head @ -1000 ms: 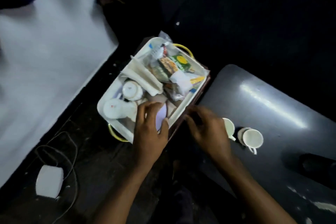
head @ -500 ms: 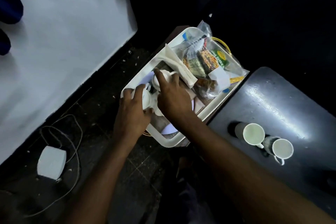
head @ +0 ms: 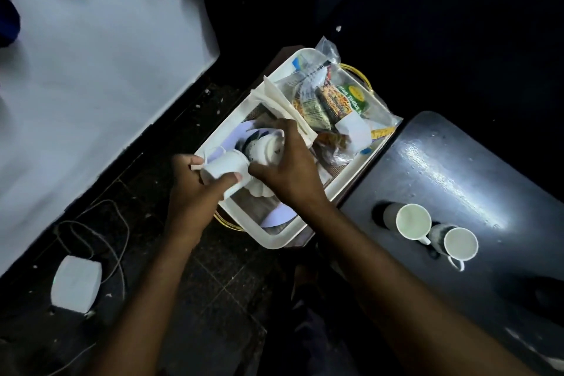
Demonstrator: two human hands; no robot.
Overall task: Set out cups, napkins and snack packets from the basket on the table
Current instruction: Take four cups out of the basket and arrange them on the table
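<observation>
Two bare forearms, bare hands (head: 241,180), no sleeves or jewellery visible

Cup (head: 268,149) under right hand (head: 290,174) partly hidden; packet (head: 335,101) print unreadable.

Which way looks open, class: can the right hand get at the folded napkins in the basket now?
Probably yes: the napkins lie uncovered just beyond the right hand, though it is now on a cup.

Setting: dim indoor room, likely domestic | Evidence: dark tiled floor (head: 225,278) littered with crumbs; white wall (head: 100,49) meeting it; white power adapter (head: 76,284) with trailing cable (head: 119,253); low dark table (head: 476,180) bearing two white cups (head: 413,221); snack-filled basket (head: 274,238)
</observation>
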